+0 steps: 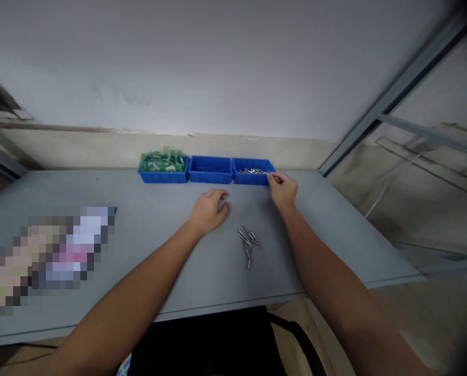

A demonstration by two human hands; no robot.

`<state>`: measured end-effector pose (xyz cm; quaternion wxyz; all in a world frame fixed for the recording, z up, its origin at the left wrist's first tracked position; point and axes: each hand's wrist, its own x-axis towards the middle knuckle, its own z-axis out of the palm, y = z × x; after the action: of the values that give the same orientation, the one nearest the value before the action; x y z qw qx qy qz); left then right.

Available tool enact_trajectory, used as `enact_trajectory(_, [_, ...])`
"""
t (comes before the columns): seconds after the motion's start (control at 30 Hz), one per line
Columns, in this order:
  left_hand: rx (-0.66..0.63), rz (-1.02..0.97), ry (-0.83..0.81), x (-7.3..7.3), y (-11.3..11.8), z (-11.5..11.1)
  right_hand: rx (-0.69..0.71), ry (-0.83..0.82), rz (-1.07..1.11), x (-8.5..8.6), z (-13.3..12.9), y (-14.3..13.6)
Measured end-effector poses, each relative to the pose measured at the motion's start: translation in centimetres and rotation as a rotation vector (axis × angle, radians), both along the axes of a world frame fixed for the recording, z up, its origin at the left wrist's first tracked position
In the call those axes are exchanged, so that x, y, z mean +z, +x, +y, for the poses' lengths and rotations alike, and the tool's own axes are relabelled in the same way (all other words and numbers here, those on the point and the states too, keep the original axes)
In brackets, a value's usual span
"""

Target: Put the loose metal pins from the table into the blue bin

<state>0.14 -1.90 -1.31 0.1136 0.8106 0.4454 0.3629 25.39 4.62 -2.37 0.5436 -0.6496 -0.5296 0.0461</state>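
My right hand is at the front right corner of the right blue bin, fingers pinched on a thin metal rod whose end shows over the bin. Inside that bin lie many small shiny metal pieces. My left hand rests on the grey table in front of the middle blue bin, thumb and fingers loosely bent and apart, with nothing in it. Between my forearms, several slim metal rods lie in a loose pile on the table.
The left blue bin is heaped with small green-tinted plastic packets. Two blurred-out items, one whitish and one brownish, lie at the table's left. A wall stands behind, and a metal frame post rises at the right.
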Motion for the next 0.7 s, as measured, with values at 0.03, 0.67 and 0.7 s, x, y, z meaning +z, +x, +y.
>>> enact_trajectory(0.03, [0.001, 0.010, -0.006, 0.08, 0.01, -0.01, -0.010, -0.010, -0.011, -0.04, 0.11, 0.08])
enact_trajectory(0.67, [-0.016, 0.106, -0.097, 0.73, 0.12, -0.32, 0.003, -0.051, -0.041, -0.25, 0.46, -0.32])
enact_trajectory(0.7, [-0.018, 0.105, -0.100, 0.75, 0.11, -0.34, 0.037, -0.053, -0.032, -0.14, 0.32, -0.43])
